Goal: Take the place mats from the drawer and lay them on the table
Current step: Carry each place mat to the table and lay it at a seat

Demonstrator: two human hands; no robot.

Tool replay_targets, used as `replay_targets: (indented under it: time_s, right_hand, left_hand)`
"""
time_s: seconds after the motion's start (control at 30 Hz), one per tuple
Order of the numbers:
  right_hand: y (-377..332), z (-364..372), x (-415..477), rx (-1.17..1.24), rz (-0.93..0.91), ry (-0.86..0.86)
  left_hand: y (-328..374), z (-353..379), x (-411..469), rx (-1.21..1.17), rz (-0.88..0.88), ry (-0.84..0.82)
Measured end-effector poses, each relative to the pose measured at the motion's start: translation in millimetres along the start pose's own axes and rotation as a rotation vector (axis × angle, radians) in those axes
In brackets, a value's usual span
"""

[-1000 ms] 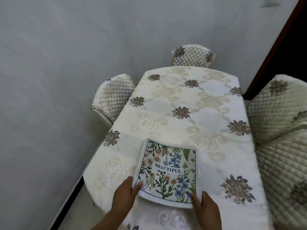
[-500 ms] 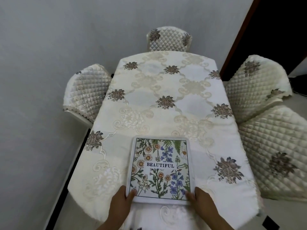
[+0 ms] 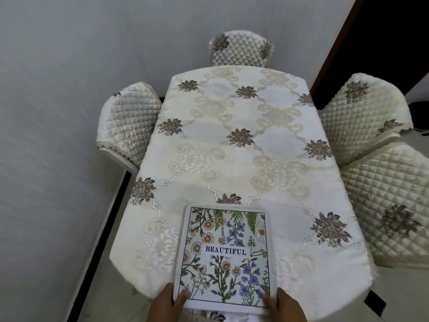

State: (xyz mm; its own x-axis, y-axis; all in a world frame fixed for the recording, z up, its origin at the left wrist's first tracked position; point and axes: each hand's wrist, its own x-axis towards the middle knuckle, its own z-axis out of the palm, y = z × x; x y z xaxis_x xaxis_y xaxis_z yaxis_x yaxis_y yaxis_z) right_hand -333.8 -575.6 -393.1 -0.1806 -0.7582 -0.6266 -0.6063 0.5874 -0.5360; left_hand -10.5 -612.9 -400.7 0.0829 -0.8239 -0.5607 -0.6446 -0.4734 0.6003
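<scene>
A stack of place mats (image 3: 226,256), white-edged with a flower print and the word BEAUTIFUL, lies on the near end of the table (image 3: 234,159), which wears a cream embroidered cloth. My left hand (image 3: 166,304) grips the stack's near left corner, thumb on top. My right hand (image 3: 284,306) grips the near right corner the same way. The stack's near edge reaches the table's near edge. How many mats are in the stack I cannot tell.
Quilted cream chairs stand around the table: one at the far end (image 3: 240,51), one on the left (image 3: 126,126), two on the right (image 3: 362,117) (image 3: 390,205). A grey wall (image 3: 58,112) runs close along the left. A dark doorway (image 3: 394,31) is at the back right.
The view has shifted and the table sits more centred. The mat stack, first tilted, now lies square to the table with both hands still at its near corners.
</scene>
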Motion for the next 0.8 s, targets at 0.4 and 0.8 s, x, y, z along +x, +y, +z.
replay_targets:
  time_s: [0.4, 0.8]
  right_hand:
    - [-9, 11, -3, -0.191, 0.163, 0.077]
    - [-25, 22, -13, -0.252, 0.128, 0.280]
  left_hand:
    - [2, -11, 18, 0.066, 0.094, 0.033]
    - [15, -16, 24, 0.298, 0.189, 0.085]
